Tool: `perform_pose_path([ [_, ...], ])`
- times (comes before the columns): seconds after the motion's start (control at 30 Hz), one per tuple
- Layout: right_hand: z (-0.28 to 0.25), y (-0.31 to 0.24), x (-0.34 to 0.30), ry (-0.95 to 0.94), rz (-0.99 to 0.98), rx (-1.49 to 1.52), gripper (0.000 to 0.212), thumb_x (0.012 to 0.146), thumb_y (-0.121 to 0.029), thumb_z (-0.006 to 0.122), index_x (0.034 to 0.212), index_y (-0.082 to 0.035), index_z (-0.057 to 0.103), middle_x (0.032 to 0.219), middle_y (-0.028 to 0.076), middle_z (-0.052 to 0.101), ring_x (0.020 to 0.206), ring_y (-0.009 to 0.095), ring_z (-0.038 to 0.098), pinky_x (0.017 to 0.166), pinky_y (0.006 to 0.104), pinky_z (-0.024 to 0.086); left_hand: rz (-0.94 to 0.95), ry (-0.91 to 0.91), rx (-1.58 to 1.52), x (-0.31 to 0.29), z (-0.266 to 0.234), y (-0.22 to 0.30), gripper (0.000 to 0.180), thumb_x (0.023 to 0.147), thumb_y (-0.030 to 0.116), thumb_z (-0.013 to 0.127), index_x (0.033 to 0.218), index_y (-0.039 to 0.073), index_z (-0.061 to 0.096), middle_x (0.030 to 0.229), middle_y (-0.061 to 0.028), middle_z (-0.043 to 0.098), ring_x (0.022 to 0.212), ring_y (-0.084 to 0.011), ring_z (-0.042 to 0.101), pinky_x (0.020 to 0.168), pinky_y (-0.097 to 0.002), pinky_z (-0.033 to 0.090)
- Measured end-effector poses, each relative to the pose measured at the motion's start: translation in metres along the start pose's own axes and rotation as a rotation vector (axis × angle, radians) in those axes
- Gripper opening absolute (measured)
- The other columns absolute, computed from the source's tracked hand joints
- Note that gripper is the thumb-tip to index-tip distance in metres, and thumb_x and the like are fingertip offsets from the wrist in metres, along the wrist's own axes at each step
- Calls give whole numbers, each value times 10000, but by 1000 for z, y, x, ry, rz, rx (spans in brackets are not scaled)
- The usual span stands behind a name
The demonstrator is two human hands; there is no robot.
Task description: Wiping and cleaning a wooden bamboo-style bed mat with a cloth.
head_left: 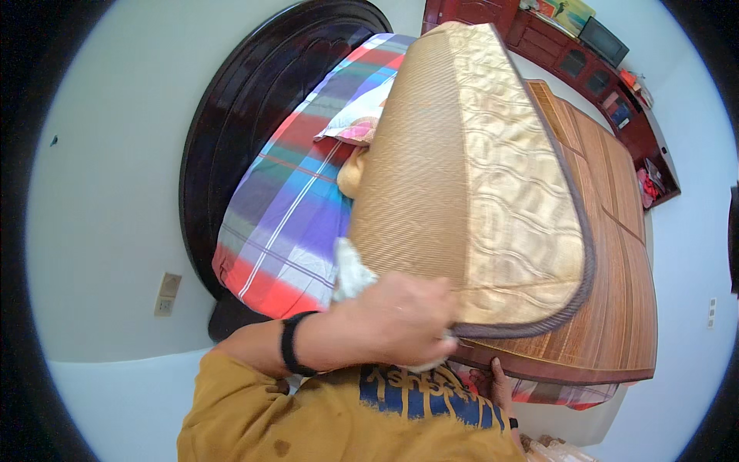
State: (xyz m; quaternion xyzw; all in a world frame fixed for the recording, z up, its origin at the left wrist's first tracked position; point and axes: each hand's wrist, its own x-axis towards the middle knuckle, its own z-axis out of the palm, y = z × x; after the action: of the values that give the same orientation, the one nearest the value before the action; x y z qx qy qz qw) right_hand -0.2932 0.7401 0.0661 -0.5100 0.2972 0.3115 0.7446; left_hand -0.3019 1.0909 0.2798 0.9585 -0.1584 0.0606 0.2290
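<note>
My left hand (392,317), a black band on its wrist, is closed around a white cloth (352,271). The cloth sticks out above the fist, and a bit of it shows below. The fist is slightly blurred and sits against the lower edge of a tan woven mat (412,165). This mat is folded over, showing a gold quilted face (523,177) with a dark bound edge. Low in the picture, my right hand (499,383) rests at the brown border of a wooden-slat bed mat (616,308). One finger stretches onto that border; its other fingers are mostly hidden.
A plaid sheet (269,223) covers the bed's left part, with a pillow (358,115) beside the folded mat. A dark carved headboard (223,131) stands against the wall. Red-brown cabinets (554,54) and a screen (603,41) are at the far right.
</note>
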Motion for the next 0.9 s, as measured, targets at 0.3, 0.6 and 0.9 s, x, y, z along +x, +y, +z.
perform_pose_path([
  [0.3, -1, 0, -3, -58, -50, 16, 298, 849, -301, 592, 1009, -52, 554, 842, 98, 648, 703, 224, 635, 668, 350, 528, -442, 573, -26, -97, -39, -52, 255, 695, 224, 657, 762, 3, 548, 719, -135, 564, 593, -278, 554, 546, -341, 442],
  [0.6, -3, -1, -7, -81, -51, -12, 281, 855, -313, 581, 992, -69, 566, 830, 92, 647, 713, 214, 630, 679, 359, 520, -1233, 908, -815, -242, 35, -201, 344, 872, 282, 508, 859, -42, 621, 780, -76, 643, 723, -194, 604, 669, -313, 472],
  [0.9, -2, -4, -6, -88, -37, -39, 310, 849, -337, 585, 971, -51, 582, 856, 96, 652, 762, 225, 630, 710, 350, 499, -927, 309, -257, -251, 109, -255, 246, 864, 209, 491, 746, 29, 612, 681, -18, 594, 552, -178, 561, 524, -317, 454],
])
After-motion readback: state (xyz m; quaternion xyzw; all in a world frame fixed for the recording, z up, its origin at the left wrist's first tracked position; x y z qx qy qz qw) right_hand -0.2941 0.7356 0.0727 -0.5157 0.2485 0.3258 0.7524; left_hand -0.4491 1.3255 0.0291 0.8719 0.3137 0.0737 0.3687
